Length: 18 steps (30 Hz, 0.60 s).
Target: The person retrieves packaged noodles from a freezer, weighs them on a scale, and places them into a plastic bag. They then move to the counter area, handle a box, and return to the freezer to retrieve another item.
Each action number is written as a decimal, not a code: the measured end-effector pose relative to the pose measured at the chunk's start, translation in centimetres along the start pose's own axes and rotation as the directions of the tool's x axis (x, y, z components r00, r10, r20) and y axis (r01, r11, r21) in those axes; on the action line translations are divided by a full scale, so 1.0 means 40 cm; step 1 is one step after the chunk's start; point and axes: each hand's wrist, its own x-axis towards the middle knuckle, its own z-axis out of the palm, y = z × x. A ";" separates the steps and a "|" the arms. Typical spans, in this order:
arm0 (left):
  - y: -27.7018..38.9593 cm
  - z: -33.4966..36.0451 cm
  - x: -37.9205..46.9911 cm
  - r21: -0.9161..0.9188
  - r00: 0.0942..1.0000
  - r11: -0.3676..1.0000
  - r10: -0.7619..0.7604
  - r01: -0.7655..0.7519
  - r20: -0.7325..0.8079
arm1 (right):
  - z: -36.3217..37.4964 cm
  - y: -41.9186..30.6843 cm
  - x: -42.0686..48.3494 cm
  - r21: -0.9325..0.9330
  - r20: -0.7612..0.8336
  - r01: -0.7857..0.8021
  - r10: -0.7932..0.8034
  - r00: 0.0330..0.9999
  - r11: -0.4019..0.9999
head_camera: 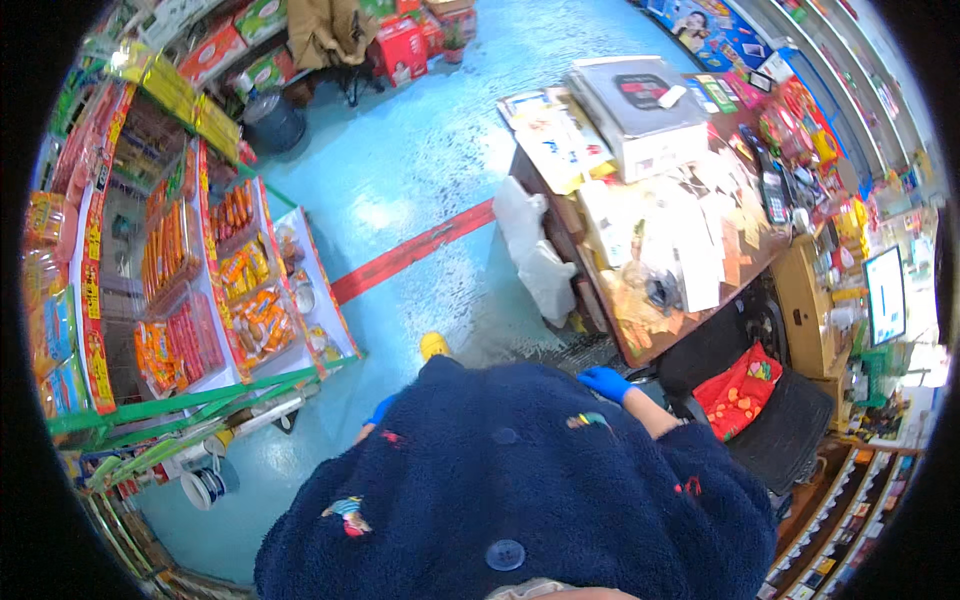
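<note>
My right hand (pixel 606 383) wears a blue glove and hangs beside the navy fleece jacket (pixel 510 450), near the front edge of a wooden desk (pixel 652 345) and a black chair (pixel 787 427). Nothing shows in its fingers, which point left and lie partly spread. Of my left hand (pixel 381 411), only a strip of blue glove appears past the jacket's left side; its fingers are hidden. One yellow shoe (pixel 433 346) pokes out below the jacket on the blue floor. A red cushion or cloth (pixel 739 391) lies on the chair.
Left stands a shelf with a green edge (pixel 225 394), holding packaged sausages (pixel 171 251) and snacks. The desk carries papers (pixel 697 262), a grey-lidded box (pixel 637 97) and a card terminal (pixel 774 196). White plastic bags (pixel 532 255) hang at its side. A dark bin (pixel 274 124) stands farther off.
</note>
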 end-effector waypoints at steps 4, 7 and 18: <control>-0.205 -0.192 -0.031 -0.075 0.977 0.978 -0.199 0.194 -0.071 | -0.054 -0.320 0.252 0.042 0.058 0.086 -0.089 0.994 0.995; -0.269 -0.343 0.004 -0.193 0.955 0.958 -0.246 0.213 -0.167 | -0.131 -0.501 0.399 0.367 -0.115 0.247 -0.220 0.969 0.897; -0.019 -0.831 0.417 -0.362 0.951 0.932 -0.105 -0.007 -0.289 | -0.354 -0.606 0.973 0.083 0.028 -0.047 0.045 0.999 0.995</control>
